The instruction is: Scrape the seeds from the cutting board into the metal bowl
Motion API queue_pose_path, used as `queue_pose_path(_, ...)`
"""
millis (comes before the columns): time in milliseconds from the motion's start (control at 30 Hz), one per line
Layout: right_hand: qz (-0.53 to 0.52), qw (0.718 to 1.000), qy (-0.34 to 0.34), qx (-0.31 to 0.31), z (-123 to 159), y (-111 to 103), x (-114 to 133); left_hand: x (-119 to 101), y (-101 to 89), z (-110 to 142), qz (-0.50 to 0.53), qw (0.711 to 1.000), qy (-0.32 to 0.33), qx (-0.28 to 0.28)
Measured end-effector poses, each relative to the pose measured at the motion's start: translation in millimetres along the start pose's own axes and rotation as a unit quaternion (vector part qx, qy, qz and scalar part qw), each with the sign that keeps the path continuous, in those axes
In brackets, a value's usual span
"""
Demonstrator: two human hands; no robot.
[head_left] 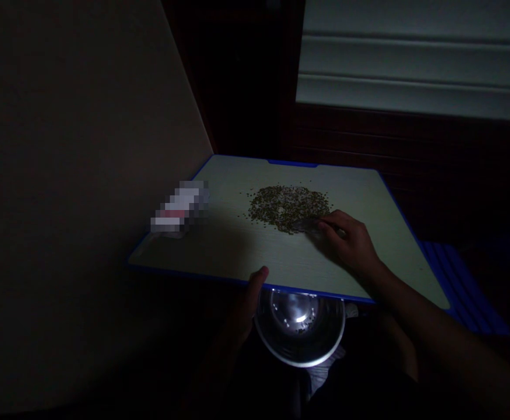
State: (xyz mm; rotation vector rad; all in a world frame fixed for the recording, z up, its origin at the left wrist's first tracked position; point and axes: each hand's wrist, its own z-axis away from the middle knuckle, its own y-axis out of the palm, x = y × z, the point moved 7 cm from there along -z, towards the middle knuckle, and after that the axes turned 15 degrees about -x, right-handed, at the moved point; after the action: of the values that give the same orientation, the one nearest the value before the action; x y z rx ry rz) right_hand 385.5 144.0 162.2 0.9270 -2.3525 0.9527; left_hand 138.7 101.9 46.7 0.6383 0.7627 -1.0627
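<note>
On a pale board (220, 251) with a blue edge lies a spread of small green beans (281, 204), like mung beans. My right hand (351, 236) is closed round what looks like a spoon (305, 224), its bowl low at the near side of the beans. Below the board's front edge is a shiny metal bowl (301, 356) with a few beans inside. My left hand (252, 297) is at the bowl's left rim, thumb up over the board's edge; its other fingers are hidden, and it appears to grip the bowl.
A blurred-out white and red object (178, 207) lies at the board's left edge. A pale wall or panel (84, 146) rises on the left. Blue slats (451, 274), perhaps a stool, stand to the right. White ridged panels (412, 58) are behind; the surroundings are dark.
</note>
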Motion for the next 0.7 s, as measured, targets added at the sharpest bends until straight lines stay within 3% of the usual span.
queue_pose_path(133,0.004,1.0,-0.016,0.021,1.2,3.6,-0.7,-7.1,-2.4,1.8,-0.008,0.999,0.041,-0.02)
queue_pose_path(300,0.009,0.999,-0.018,0.038,2.4,6.1,0.3,-2.7,-0.2,-1.3,-0.01,1.0,0.026,-0.003)
queue_pose_path(533,-0.009,0.998,-0.03,0.047,2.9,7.2,1.6,-11.1,-4.1,2.1,-0.012,0.995,0.079,-0.051)
queue_pose_path(700,-0.016,0.997,-0.044,0.058,3.9,8.7,3.9,-9.6,-0.9,2.1,-0.024,0.998,0.058,-0.03)
